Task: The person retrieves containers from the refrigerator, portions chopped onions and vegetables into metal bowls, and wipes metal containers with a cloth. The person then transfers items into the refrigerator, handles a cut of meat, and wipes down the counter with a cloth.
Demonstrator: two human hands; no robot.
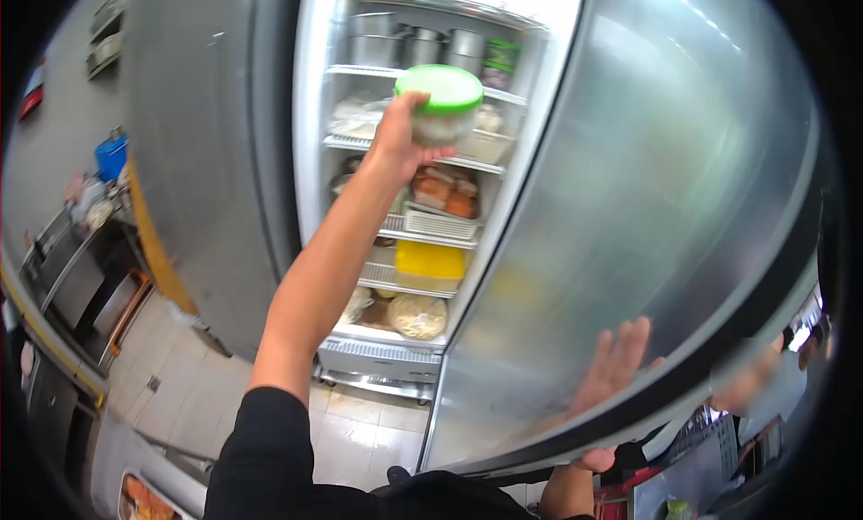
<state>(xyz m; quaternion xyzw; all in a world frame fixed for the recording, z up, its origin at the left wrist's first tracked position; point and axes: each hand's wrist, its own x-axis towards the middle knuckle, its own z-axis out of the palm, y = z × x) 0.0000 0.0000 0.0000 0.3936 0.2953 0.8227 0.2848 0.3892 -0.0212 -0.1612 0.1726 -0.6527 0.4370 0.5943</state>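
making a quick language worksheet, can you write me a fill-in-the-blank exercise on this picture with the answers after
The left hand holds a tub with a ____ lid.
The glass door of the fridge stands ____.
Below the white basket, a box shows bright ____.
The person's left sleeve is ____.

Missing words: green; open; yellow; black

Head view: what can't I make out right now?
All in the head view:
Green-lidded tub: contents blurred, partly covered by the left hand.
Second shelf from the top: middle hidden behind the tub and hand.
Open door: hazy patches too blurred to identify.
Orange food, lower left: cut off by the bottom edge.
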